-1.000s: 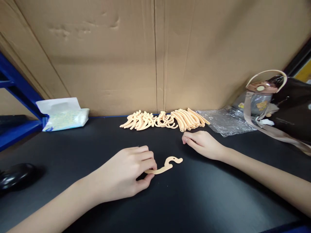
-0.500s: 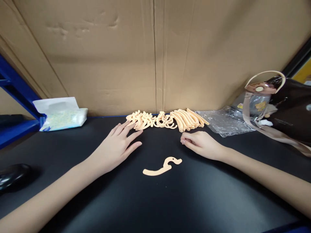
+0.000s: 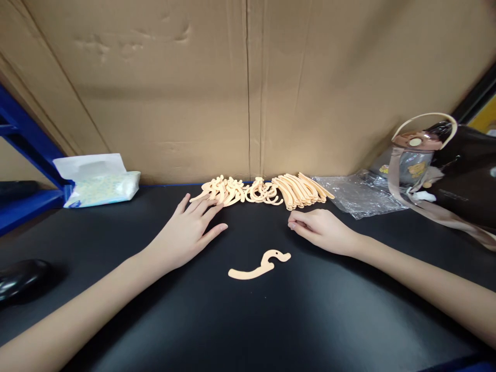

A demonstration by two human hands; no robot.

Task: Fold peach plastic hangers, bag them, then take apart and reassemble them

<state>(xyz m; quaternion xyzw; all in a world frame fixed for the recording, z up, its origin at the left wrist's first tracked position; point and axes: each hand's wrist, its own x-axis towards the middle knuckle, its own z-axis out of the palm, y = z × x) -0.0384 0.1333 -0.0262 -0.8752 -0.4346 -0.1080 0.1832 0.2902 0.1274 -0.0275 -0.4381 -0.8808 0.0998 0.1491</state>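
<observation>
My left hand (image 3: 188, 230) is spread with its palm down, its middle fingertips at the left heap of curved pale wooden pieces (image 3: 220, 190). Whether those fingertips grip a piece is hidden. To the right of that heap lie ring-like curved pieces (image 3: 261, 191), then a pile of longer curved strips (image 3: 300, 190). My right hand (image 3: 323, 230) rests closed on the black table just in front of the strips; nothing shows in its fingers. Between the hands and nearer to me, a curved strip (image 3: 246, 274) lies touching a hooked piece with a small dark hole (image 3: 268, 256).
A tissue pack (image 3: 103, 187) stands at the back left, with a black mouse (image 3: 23, 279) nearer. At the right are clear plastic wrap (image 3: 349, 194), a strapped bottle (image 3: 414, 160) and a dark bag (image 3: 468, 175). Cardboard (image 3: 174, 103) rises behind the table.
My left hand's fingers have shifted at the left heap, and a piece at its left edge now sticks out further left. My right hand has stayed in place.
</observation>
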